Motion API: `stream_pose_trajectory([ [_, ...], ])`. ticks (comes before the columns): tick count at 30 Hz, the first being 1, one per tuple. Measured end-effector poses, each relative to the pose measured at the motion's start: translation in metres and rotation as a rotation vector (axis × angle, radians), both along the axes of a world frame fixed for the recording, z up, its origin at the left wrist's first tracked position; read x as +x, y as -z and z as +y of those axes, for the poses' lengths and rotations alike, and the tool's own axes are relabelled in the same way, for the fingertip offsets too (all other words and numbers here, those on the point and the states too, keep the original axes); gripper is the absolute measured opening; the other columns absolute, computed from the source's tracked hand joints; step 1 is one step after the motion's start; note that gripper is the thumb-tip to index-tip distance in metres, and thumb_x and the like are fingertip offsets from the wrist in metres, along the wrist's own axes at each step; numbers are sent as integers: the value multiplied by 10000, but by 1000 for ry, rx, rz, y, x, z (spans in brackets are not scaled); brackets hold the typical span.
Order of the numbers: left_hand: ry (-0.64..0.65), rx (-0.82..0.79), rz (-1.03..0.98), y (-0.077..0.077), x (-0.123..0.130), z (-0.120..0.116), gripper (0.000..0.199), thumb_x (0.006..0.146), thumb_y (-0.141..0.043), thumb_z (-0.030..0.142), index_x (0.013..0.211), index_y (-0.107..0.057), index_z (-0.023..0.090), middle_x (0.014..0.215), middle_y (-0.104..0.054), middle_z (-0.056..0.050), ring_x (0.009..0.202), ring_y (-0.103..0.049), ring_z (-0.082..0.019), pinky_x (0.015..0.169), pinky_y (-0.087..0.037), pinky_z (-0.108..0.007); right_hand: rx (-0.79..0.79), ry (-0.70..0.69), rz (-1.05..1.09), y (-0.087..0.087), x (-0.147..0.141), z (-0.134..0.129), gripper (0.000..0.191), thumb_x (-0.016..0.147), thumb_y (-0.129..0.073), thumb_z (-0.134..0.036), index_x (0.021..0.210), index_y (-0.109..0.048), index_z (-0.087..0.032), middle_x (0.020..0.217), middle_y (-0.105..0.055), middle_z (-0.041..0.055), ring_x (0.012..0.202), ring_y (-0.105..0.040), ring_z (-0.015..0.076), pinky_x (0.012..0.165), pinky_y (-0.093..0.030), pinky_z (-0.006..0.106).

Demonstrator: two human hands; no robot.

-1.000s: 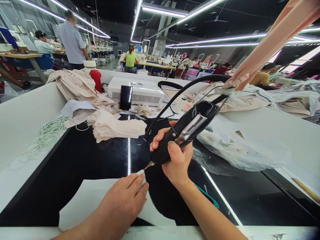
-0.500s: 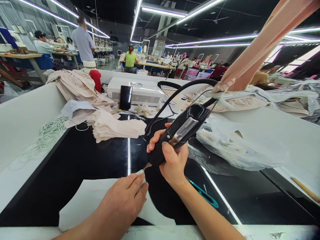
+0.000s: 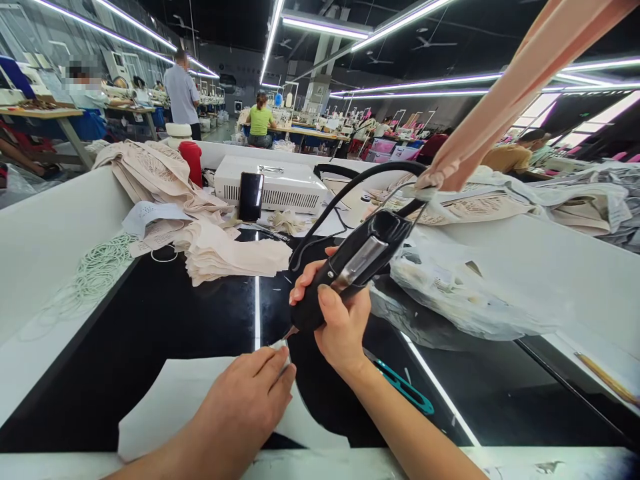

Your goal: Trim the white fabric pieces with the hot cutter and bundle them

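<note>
My right hand [image 3: 343,313] is wrapped round a black corded hand tool [image 3: 350,267] with a silver lever along its side. The tool slants down to the left and its thin metal tip meets the edge near my left fingertips. On the white cut piece [image 3: 170,393], which looks like fabric, my left hand [image 3: 250,393] bears down with its fingers together, pinching the edge by the tip. What lies under the left palm is hidden. A twisted pink cloth strip [image 3: 500,113] is tied to the tool's cable end and runs to the upper right.
Teal-handled snips [image 3: 405,390] lie beside my right forearm. Stacked beige fabric pieces [image 3: 235,257], a phone [image 3: 251,197] and a white vented box [image 3: 295,180] stand farther back. A clear plastic bag [image 3: 465,293] sits right, pale green cord [image 3: 103,267] left.
My right hand and the tool have shifted slightly left and down. The left hand and the white piece look nearly unmoved. In the background, a standing person has moved to the right.
</note>
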State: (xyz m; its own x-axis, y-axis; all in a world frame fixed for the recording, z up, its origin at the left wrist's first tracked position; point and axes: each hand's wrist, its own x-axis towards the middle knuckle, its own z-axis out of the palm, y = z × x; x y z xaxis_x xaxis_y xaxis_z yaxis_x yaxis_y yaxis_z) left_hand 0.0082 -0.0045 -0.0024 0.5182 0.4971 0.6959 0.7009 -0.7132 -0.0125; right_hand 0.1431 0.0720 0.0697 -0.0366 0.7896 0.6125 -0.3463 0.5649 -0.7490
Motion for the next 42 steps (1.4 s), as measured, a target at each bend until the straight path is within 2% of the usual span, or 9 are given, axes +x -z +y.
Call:
stream_pose_trajectory([
  [14,19,-2,27,1,-1,1,270,1014,-374,166,1081,-621,79,1124,-646,-89,1036,-614,-193,767,-513,-330,11,-64,37,4,-5,-2,347,961,-568,-259,1262,-403,-202,925,-532,27,721,-550,116,607,-497,289],
  [20,14,-39,60,0,-2,-1,255,1004,-404,162,1089,-635,96,1154,-642,-73,1070,-599,-190,813,-503,-333,32,-64,19,-2,-2,-3,323,957,-573,-250,1238,-420,-203,931,-537,27,731,-557,116,618,-504,284],
  [23,18,-144,103,-4,-10,2,262,974,-445,133,1146,-642,126,1226,-616,-47,1083,-577,-199,807,-502,-350,59,-21,-13,-11,5,-6,298,954,-577,-232,1213,-430,-207,940,-541,24,741,-567,113,637,-518,284],
  [26,-5,-149,145,-11,-24,11,276,982,-431,158,1124,-667,141,1201,-627,-43,1041,-596,-205,742,-511,-360,48,17,-50,-20,16,-13,260,958,-572,-236,1189,-458,-201,934,-533,23,736,-565,111,636,-515,285],
  [30,-32,-67,211,-23,-36,20,307,1007,-406,184,1159,-660,103,1241,-615,-70,1152,-564,-219,886,-521,-386,33,42,-71,-23,31,-29,209,963,-558,-251,1151,-493,-188,937,-524,25,728,-556,113,619,-504,290],
  [34,80,-99,97,-32,-30,14,239,975,-503,165,1136,-669,107,1262,-603,-64,1184,-532,-213,975,-492,-380,14,21,-50,-18,44,-42,386,961,-571,-272,1315,-432,-209,956,-517,34,736,-564,113,633,-497,298],
  [38,231,-192,26,-33,-15,1,210,979,-513,171,1131,-652,132,1181,-619,-14,1106,-531,-172,970,-472,-346,26,9,-28,-13,49,-46,401,967,-560,-252,1334,-409,-201,964,-515,42,749,-568,111,640,-496,294],
  [42,309,-229,58,-34,-4,-5,219,968,-548,218,1151,-639,139,1114,-613,-11,1041,-530,-159,955,-467,-332,12,2,2,-10,49,-46,415,958,-576,-253,1338,-412,-215,963,-522,42,749,-556,108,633,-499,283],
])
